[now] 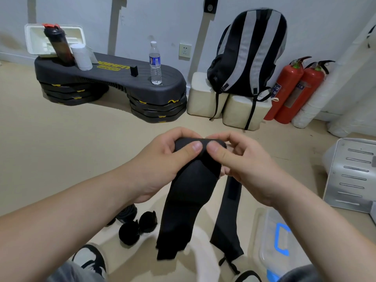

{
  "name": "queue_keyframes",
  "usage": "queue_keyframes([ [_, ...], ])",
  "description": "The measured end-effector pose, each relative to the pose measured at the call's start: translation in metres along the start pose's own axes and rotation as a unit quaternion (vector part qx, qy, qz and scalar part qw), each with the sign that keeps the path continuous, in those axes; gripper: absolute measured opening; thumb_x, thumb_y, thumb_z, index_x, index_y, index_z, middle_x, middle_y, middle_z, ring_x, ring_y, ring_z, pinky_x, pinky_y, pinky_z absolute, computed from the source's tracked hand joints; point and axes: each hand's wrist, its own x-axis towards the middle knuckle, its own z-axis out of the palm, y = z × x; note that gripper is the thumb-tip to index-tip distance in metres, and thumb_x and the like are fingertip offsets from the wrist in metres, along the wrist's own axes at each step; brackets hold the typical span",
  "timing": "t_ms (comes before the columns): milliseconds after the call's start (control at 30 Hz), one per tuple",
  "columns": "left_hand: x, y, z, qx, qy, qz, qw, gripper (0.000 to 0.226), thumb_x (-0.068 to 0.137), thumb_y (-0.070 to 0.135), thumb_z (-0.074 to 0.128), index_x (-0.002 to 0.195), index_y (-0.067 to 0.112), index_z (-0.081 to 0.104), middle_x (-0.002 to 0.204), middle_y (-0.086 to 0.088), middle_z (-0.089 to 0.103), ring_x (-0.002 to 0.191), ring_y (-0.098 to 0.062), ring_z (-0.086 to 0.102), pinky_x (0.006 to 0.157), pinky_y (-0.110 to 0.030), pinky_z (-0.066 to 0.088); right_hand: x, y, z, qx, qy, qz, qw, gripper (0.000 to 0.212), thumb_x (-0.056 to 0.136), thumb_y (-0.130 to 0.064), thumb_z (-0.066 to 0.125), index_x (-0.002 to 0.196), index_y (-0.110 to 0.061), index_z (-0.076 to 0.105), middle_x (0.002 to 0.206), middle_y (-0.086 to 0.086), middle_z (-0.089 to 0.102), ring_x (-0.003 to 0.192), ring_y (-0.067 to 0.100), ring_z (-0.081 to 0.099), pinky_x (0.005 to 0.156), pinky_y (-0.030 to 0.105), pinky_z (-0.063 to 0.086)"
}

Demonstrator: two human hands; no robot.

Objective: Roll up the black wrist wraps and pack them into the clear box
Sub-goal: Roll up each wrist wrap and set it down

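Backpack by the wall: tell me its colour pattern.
The backpack is black with broad grey stripes running top to bottom; head view.

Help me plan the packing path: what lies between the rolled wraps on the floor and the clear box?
Head view: hanging lengths of the black wrist wrap cross between the rolled wraps and the clear box, above a pale blurred shape.

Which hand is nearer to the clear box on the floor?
The right hand: the clear box lies under its wrist. The left hand is farther off, across the black wrap that both hands pinch.
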Motion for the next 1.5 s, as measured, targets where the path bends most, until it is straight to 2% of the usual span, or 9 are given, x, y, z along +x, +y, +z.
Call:
queue_keyframes([
  [200,-0.006,0.0,0.002,0.132,0.055,0.106,0.984,0.011,0.1,0.019,0.073,0.11,0.021,0.071,0.1,-0.003,0.076,0.092,-0.015,0.073,0.08,-0.029,0.061,-0.001,0.004,0.007,-0.002,0.015,-0.024,1.0,0.019,0.098,-0.014,0.068,0.113,-0.002,0.069,0.083,0.003,0.073,0.072,0.01,0.067,0.065,0.024,0.055],
  [367,0.001,-0.003,0.004,0.058,0.029,-0.061,0.996,0.05,0.099,0.062,0.057,0.118,0.017,0.071,0.112,-0.016,0.076,0.102,-0.023,0.072,0.087,-0.04,0.053,0.001,0.011,0.01,-0.122,0.063,-0.123,0.983,0.023,0.091,-0.004,0.078,0.104,-0.021,0.069,0.097,-0.005,0.073,0.095,0.014,0.069,0.091,0.043,0.058],
  [500,0.005,-0.006,0.001,0.003,-0.011,-0.114,0.993,0.052,0.106,0.054,0.05,0.128,0.011,0.069,0.125,-0.017,0.075,0.117,-0.033,0.073,0.104,-0.049,0.055,0.002,0.017,0.01,-0.201,0.078,-0.192,0.957,0.027,0.079,-0.012,0.077,0.09,-0.035,0.069,0.094,-0.004,0.071,0.093,0.025,0.069,0.09,0.049,0.057],
  [633,0.002,-0.001,0.004,-0.019,0.036,-0.053,0.998,0.027,0.104,0.035,0.061,0.109,0.01,0.067,0.097,-0.015,0.074,0.079,-0.017,0.072,0.064,-0.022,0.056,0.003,0.01,0.004,-0.071,0.061,-0.08,0.992,0.037,0.076,-0.022,0.091,0.108,-0.024,0.073,0.098,0.008,0.072,0.086,0.031,0.066,0.078,0.046,0.059],
  [767,0.0,0.0,0.002,0.065,0.059,0.046,0.995,0.017,0.097,0.027,0.074,0.111,0.019,0.069,0.107,-0.016,0.075,0.091,-0.02,0.073,0.077,-0.033,0.062,0.004,0.004,0.003,0.0,0.011,0.019,1.0,0.049,0.097,-0.047,0.07,0.113,-0.001,0.07,0.078,0.003,0.061,0.069,0.016,0.055,0.064,0.028,0.048],
  [900,-0.006,0.002,0.003,0.137,0.079,0.116,0.981,0.022,0.093,0.017,0.079,0.111,0.024,0.069,0.097,0.0,0.076,0.087,-0.011,0.073,0.076,-0.026,0.062,0.002,0.006,0.005,0.02,0.011,-0.003,1.0,0.026,0.098,-0.022,0.067,0.119,-0.006,0.07,0.086,0.002,0.073,0.079,0.013,0.068,0.073,0.031,0.055],
  [1200,0.002,-0.001,0.004,0.079,0.004,-0.096,0.992,0.061,0.096,0.067,0.051,0.119,0.015,0.074,0.114,-0.01,0.079,0.109,-0.029,0.076,0.099,-0.049,0.056,-0.001,0.016,0.01,-0.085,0.058,-0.117,0.988,0.028,0.08,-0.004,0.076,0.094,-0.029,0.077,0.093,-0.002,0.076,0.092,0.019,0.07,0.083,0.032,0.06],
  [1333,0.001,0.006,0.006,0.073,0.05,-0.038,0.995,0.049,0.094,0.056,0.061,0.101,0.008,0.07,0.084,-0.004,0.073,0.075,-0.013,0.069,0.066,-0.024,0.052,0.002,0.012,0.009,-0.042,0.073,-0.08,0.993,0.043,0.077,0.0,0.087,0.111,-0.023,0.074,0.096,0.002,0.07,0.086,0.016,0.067,0.078,0.032,0.059],
  [1500,-0.005,0.009,0.005,0.161,0.098,0.092,0.978,0.012,0.095,0.035,0.073,0.101,0.024,0.07,0.088,0.003,0.074,0.079,-0.005,0.068,0.068,-0.021,0.054,0.002,0.002,0.005,-0.008,-0.053,0.042,0.998,0.039,0.099,-0.043,0.064,0.122,-0.011,0.07,0.082,-0.007,0.068,0.076,0.007,0.065,0.073,0.027,0.054],
])
